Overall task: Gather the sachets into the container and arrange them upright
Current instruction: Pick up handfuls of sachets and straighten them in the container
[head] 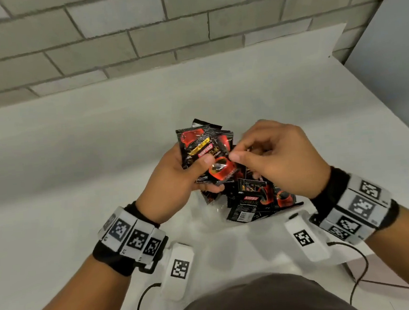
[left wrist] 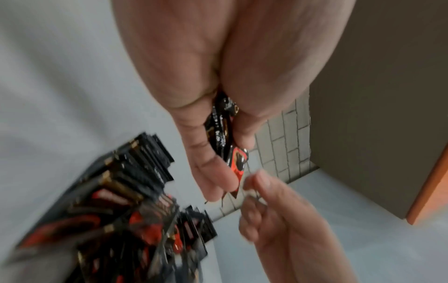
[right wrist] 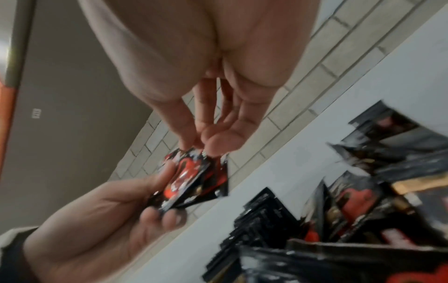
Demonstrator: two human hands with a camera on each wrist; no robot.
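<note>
Step in hand, by judgement: gathering, with loose sachets being collected into a hand-held stack ahead of placing.

Left hand [head: 176, 179]: fingers and thumb curled round a stack of sachets [head: 204, 152], thumb pressed on the front face, fingers behind. Stack is held above the white table [head: 74, 153], fanned and uneven at its far edges.

Right hand [head: 275, 158]: thumb and forefinger closed in a pinch at the stack's right edge, just beside the left thumb; whether it actually grips a sachet cannot be told.

Loose sachets [head: 257, 202]: a jumbled heap beneath both sets of fingers, lying flat and overlapping, apparently in a clear container whose walls are hard to make out.

Sachets: glossy black film, red cup print, gold band, crimped ends.

Next move, by judgement: square the stack's edges, then lower it on end.
</note>
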